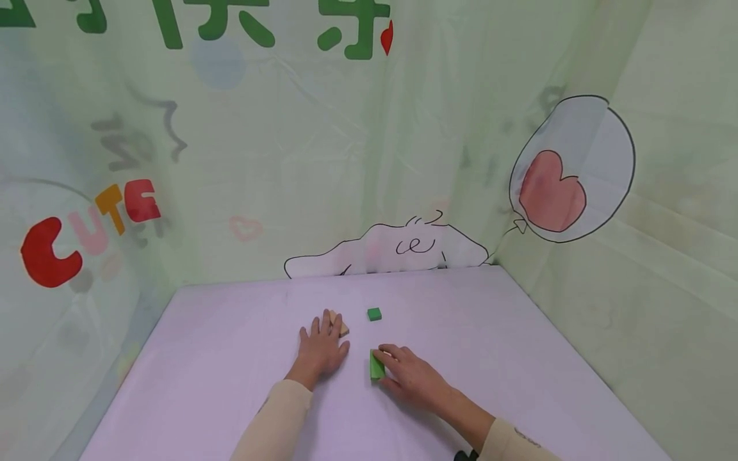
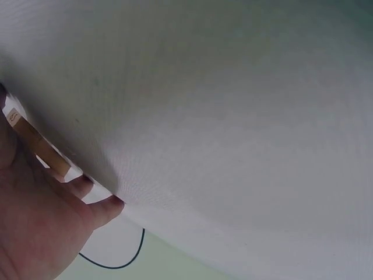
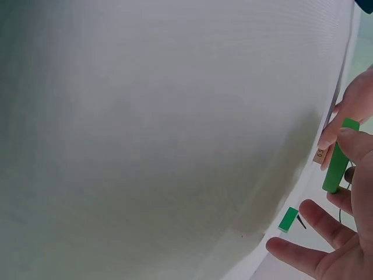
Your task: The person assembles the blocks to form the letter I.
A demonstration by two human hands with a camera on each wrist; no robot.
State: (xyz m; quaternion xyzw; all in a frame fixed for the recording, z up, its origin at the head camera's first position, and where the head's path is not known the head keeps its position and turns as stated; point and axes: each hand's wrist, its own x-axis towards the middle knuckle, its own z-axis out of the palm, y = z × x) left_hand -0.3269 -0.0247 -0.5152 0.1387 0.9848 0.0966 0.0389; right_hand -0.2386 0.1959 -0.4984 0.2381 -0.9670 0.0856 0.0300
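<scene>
My left hand (image 1: 321, 351) lies spread over a light wooden block (image 1: 344, 330), its fingers straight and resting on the block and the cloth. In the left wrist view a narrow side of that wooden block (image 2: 42, 147) shows beside the fingers. To the right, my right hand (image 1: 416, 379) pinches a long green block (image 1: 376, 367) between thumb and fingers. The right wrist view shows this green block (image 3: 338, 160) held just off the surface, with other fingers stretched out. A small green block (image 1: 375, 314) lies alone on the cloth, beyond both hands.
A pale lilac cloth (image 1: 230, 358) covers the table. Printed curtains (image 1: 323, 147) stand along its back and sides. A small dark object (image 1: 466, 456) shows at the bottom edge near the right sleeve.
</scene>
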